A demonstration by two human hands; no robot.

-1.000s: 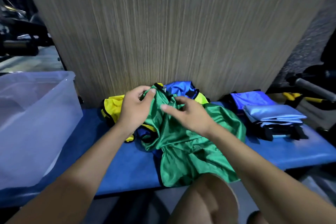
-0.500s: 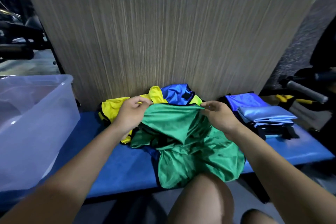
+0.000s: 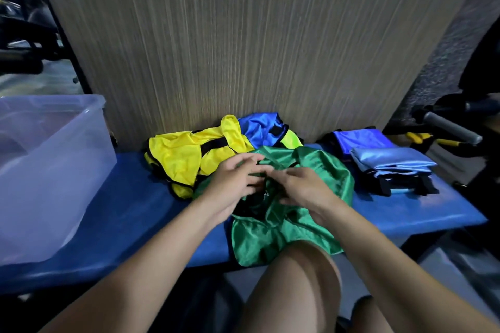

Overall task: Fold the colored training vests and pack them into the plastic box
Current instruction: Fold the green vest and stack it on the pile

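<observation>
The crumpled green satin training vest (image 3: 286, 213) lies on the blue padded counter (image 3: 130, 213), bunched under both hands and spilling over the near edge. The left hand (image 3: 232, 186) and right hand (image 3: 305, 189) meet at its middle, motion-blurred; whether their fingers (image 3: 251, 167) pinch cloth or merely press it I cannot tell. Folding seems barely begun: next the vest needs spreading flat. Left of the fingers stands the clear plastic box (image 3: 54, 170); its contents are hard to make out.
</observation>
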